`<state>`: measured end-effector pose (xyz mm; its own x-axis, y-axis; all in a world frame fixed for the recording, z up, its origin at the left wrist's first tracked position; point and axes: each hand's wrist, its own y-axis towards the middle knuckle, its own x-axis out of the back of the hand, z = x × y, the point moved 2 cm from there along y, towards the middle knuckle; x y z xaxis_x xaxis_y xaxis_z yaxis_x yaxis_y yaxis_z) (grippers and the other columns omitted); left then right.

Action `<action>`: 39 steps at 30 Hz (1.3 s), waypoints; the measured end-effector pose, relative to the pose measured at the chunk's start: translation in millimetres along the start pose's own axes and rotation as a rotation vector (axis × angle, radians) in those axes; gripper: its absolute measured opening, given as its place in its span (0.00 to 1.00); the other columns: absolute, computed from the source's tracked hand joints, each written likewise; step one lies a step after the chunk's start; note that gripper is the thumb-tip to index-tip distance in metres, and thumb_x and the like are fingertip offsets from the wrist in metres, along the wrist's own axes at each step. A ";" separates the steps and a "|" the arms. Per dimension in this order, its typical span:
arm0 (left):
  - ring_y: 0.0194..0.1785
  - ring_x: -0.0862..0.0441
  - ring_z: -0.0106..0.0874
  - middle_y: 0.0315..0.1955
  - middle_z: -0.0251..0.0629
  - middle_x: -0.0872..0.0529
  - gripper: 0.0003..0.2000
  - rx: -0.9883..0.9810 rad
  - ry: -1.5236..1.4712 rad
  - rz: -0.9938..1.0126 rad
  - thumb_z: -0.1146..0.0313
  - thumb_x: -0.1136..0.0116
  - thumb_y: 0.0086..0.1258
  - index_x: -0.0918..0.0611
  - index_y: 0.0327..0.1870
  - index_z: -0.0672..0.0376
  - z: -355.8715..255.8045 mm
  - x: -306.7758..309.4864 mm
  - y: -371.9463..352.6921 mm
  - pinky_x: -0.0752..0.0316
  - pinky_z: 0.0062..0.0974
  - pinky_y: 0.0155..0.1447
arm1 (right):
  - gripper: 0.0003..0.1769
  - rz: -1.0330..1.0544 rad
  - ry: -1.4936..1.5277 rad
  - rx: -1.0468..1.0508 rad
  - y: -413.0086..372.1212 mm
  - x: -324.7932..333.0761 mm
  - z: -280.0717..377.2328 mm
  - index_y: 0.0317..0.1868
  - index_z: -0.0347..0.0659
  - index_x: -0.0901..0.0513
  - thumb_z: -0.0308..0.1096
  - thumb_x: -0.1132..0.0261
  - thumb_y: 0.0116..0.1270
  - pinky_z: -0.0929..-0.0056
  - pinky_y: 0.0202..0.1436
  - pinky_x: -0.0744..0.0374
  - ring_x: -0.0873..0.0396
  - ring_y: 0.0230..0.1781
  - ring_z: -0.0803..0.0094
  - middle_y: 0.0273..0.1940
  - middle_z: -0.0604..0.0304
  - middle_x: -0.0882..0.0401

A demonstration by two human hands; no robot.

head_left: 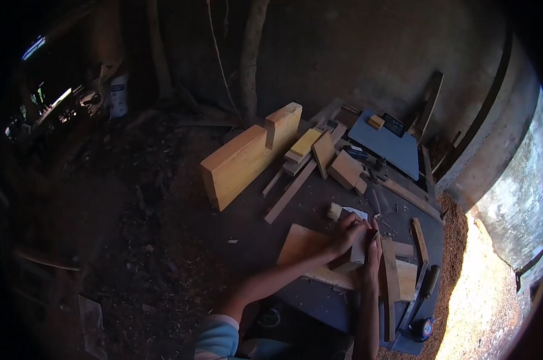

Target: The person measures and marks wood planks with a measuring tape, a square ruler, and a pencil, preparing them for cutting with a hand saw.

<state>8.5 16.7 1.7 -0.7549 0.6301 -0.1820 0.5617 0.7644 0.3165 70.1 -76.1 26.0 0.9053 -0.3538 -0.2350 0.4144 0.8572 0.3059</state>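
Observation:
My right hand (373, 258) is closed along the right side of a wooden block (356, 253), held tilted above the workbench. At the block's far end, my left hand (345, 235) has its fingers curled in and pressed together against it. Whether a small tool sits in those fingers is too dark and small to see. A wide flat board (301, 240) lies beneath my left forearm. Beyond my hands are a small pale block (334, 211) and a white piece of paper or similar (356, 212).
A thick notched plank (241, 162) stands on edge at the bench's left. Wood offcuts (307, 144) are piled behind. A blue-grey panel (382, 144) lies at the back right. Long strips (390, 294) and a tape measure (424, 329) are at right. Wood shavings cover the ground.

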 end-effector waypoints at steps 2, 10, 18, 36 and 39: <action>0.39 0.25 0.22 0.32 0.33 0.21 0.08 0.002 -0.029 -0.007 0.66 0.50 0.63 0.22 0.36 0.60 0.5 2.8 1.9 0.32 0.21 0.44 | 0.46 0.020 -0.035 0.096 0.8 0.1 1.0 0.68 0.34 0.47 0.56 0.41 0.59 0.65 0.69 0.46 0.43 0.67 0.60 0.65 0.46 0.41; 0.40 0.26 0.20 0.33 0.32 0.22 0.08 0.092 -0.189 0.064 0.66 0.51 0.64 0.23 0.35 0.61 3.9 -0.7 1.9 0.32 0.20 0.44 | 0.53 0.089 -0.382 0.272 -5.7 0.2 18.6 0.67 0.35 0.44 0.69 0.44 0.54 0.60 0.70 0.48 0.45 0.68 0.57 0.66 0.46 0.44; 0.31 0.26 0.27 0.25 0.38 0.23 0.11 0.078 -0.015 -0.131 0.64 0.51 0.65 0.28 0.29 0.63 -10.6 -0.2 -10.4 0.31 0.28 0.37 | 0.47 0.001 -0.157 0.254 -9.4 -21.6 28.5 0.66 0.33 0.42 0.64 0.47 0.59 0.63 0.69 0.49 0.47 0.69 0.57 0.66 0.44 0.45; 0.34 0.23 0.37 0.29 0.47 0.23 0.17 -0.154 0.478 -0.033 0.55 0.53 0.64 0.30 0.32 0.63 -0.4 9.4 3.3 0.30 0.35 0.38 | 0.38 0.196 -0.728 -0.104 -0.8 -17.4 63.8 0.68 0.54 0.40 0.65 0.51 0.61 0.54 0.68 0.46 0.53 0.68 0.39 0.65 0.29 0.50; 0.32 0.24 0.36 0.27 0.47 0.24 0.17 -0.031 0.471 -0.061 0.55 0.55 0.65 0.31 0.30 0.63 -0.3 8.7 3.9 0.32 0.36 0.36 | 0.37 0.111 -0.760 -0.232 11.0 -6.9 40.9 0.69 0.53 0.43 0.62 0.54 0.64 0.54 0.68 0.48 0.53 0.70 0.46 0.66 0.35 0.49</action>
<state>4.0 25.1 1.6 -0.8618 0.4480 0.2379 0.5063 0.7894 0.3473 72.3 -79.6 68.7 0.7905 -0.3482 0.5039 0.3639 0.9287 0.0709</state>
